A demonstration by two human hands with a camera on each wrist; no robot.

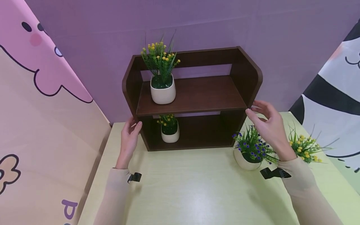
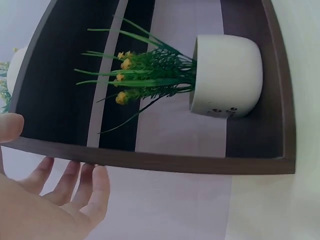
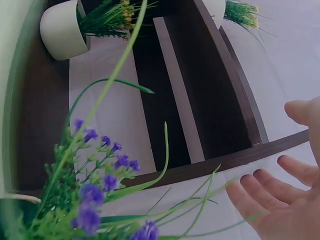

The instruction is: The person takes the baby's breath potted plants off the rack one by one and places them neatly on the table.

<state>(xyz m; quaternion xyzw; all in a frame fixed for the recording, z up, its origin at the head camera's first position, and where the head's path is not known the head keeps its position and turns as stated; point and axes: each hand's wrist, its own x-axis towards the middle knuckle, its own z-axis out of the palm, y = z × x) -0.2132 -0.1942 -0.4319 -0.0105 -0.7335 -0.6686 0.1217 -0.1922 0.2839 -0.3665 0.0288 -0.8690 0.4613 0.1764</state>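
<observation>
A dark brown two-tier wooden shelf (image 1: 208, 90) stands upright on the table against the purple backdrop. My left hand (image 1: 129, 140) grips its left side panel, thumb at the front edge and fingertips against the outer face, as the left wrist view shows. Beside the right panel, my right hand (image 1: 270, 128) is held with fingers spread; the right wrist view shows its fingers (image 3: 255, 192) apart from the wood. A white pot with yellow flowers (image 1: 163, 93) sits on the upper tier at left. Another potted yellow-flower plant (image 1: 170, 134) occupies the lower tier, its top partly hidden.
At the shelf's right foot stands a white pot with purple flowers (image 1: 247, 159), under my right hand. Farther right is a yellow-flower plant (image 1: 305, 148), partly covered by my forearm. Cartoon-printed panels border the pale table (image 1: 197, 187) on both sides.
</observation>
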